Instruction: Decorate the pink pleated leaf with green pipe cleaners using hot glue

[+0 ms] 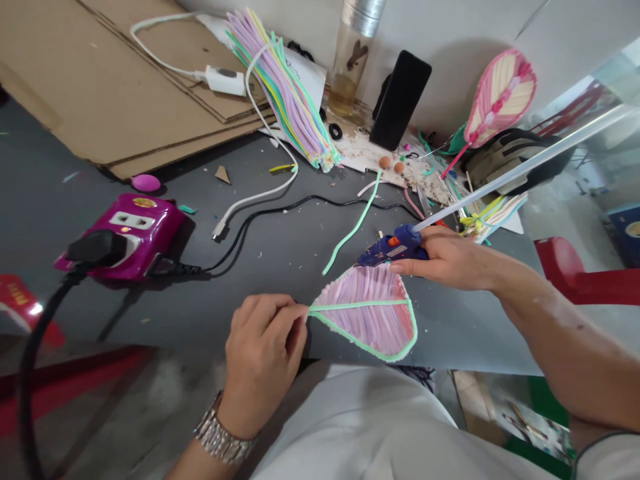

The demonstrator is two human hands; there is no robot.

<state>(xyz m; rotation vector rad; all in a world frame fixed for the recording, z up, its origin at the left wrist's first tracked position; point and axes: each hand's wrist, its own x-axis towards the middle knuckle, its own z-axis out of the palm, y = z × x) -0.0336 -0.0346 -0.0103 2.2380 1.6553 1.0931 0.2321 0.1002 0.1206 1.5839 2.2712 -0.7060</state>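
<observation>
Pinching a pink pipe-cleaner leaf [365, 317] by its green midrib at lower centre, left hand [263, 357] closed on the stem end; loose green strand [353, 223] lying on gray mat [280, 260] above; blue glue gun [395, 245], nozzle just over leaf's tip, glue stick [520, 163] reaching upper right; right hand [447, 263] clenched around gun's grip.

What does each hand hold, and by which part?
The left hand pinches the stem end of the leaf; the right hand grips the glue gun by its handle.
</observation>
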